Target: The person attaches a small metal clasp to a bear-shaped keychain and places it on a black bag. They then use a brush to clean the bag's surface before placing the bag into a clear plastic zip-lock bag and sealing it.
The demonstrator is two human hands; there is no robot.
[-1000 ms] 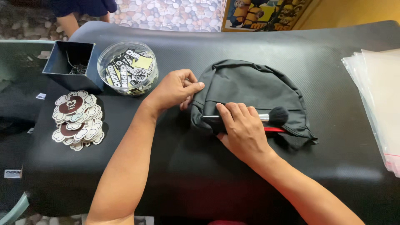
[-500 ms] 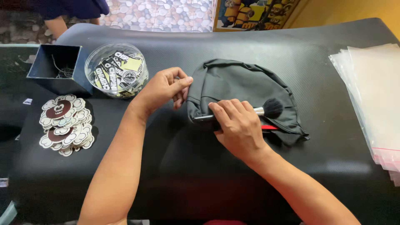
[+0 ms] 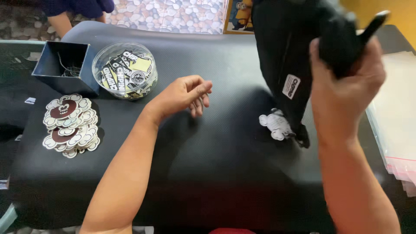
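Observation:
My right hand (image 3: pixel 344 89) is raised at the upper right, gripping a black fabric bag (image 3: pixel 288 52) together with a black brush handle (image 3: pixel 372 24). The bag hangs above the black table (image 3: pixel 216 173), with a small white label (image 3: pixel 291 86) showing on it. A white cloud-shaped sticker (image 3: pixel 275 125) lies on the table under the bag's lower edge. My left hand (image 3: pixel 184 94) hovers low over the table's middle, fingers loosely curled, holding nothing.
A round clear tub of stickers (image 3: pixel 125 71) and a dark blue box (image 3: pixel 65 67) stand at the back left. Piles of cloud-shaped stickers (image 3: pixel 69 125) lie at the left. Clear plastic sleeves (image 3: pixel 396 117) are stacked at the right edge. Another person stands beyond the table's far left corner.
My right hand has lifted the black bag and brush off the table, up and to the right. My left hand has let go of the bag. A white sticker now shows underneath.

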